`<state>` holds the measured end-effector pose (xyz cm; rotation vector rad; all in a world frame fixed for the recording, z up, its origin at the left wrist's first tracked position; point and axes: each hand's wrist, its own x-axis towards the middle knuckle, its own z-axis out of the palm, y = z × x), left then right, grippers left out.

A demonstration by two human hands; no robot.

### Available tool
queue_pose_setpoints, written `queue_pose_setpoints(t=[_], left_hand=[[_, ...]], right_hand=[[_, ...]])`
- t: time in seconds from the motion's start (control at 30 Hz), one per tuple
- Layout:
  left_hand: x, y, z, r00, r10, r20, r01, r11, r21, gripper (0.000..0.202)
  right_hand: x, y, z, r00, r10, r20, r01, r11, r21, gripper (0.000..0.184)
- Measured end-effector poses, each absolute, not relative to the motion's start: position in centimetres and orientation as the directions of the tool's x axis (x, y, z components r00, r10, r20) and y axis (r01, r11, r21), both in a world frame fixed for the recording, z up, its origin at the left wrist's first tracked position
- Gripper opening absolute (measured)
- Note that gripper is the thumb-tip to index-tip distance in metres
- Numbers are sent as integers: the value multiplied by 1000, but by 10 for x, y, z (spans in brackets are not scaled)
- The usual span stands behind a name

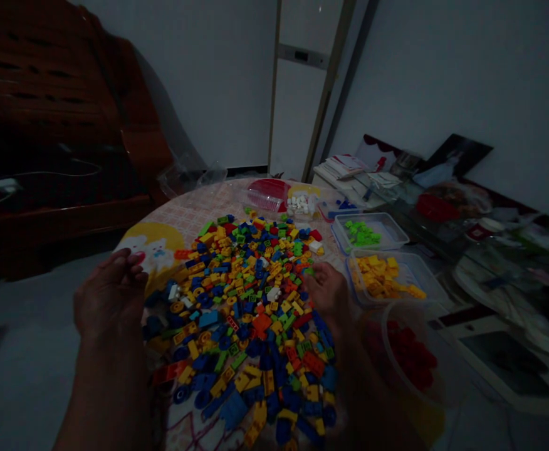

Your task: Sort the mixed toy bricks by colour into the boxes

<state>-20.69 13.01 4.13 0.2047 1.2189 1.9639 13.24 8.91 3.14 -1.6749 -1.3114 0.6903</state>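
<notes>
A big heap of small plastic building bricks (250,300) in blue, yellow, green, red and orange covers a round table (185,213) with a patterned cloth. My left hand (109,294) hovers at the heap's left edge with its fingers curled in; what they hold, if anything, is hidden. My right hand (326,289) rests on the heap's right side, fingers pinched on a small green brick (308,271). Clear tubs stand to the right: green bricks (363,233), yellow bricks (382,277), and a round one with red bricks (413,360).
At the table's far side lie a red lid (269,190), a tub of white bricks (300,203) and one with blue bricks (343,205). A cluttered glass table (481,250) stands to the right, dark wooden furniture (58,125) to the left.
</notes>
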Motion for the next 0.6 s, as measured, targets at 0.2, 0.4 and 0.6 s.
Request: queue_pose_setpoints(t=[0.2, 0.4, 0.6], left_hand=[[-204, 131, 38, -666, 710, -227, -511, -213, 833, 23], [-207, 134, 31, -643, 745, -179, -502, -233, 833, 17], [-210, 136, 24, -664, 725, -184, -491, -237, 838, 23]], right_hand=[[137, 133, 22, 471, 880, -60, -373, 137, -918, 35], [159, 179, 42, 736, 676, -24, -409, 417, -811, 28], [130, 148, 27, 507, 860, 53, -278, 222, -935, 43]])
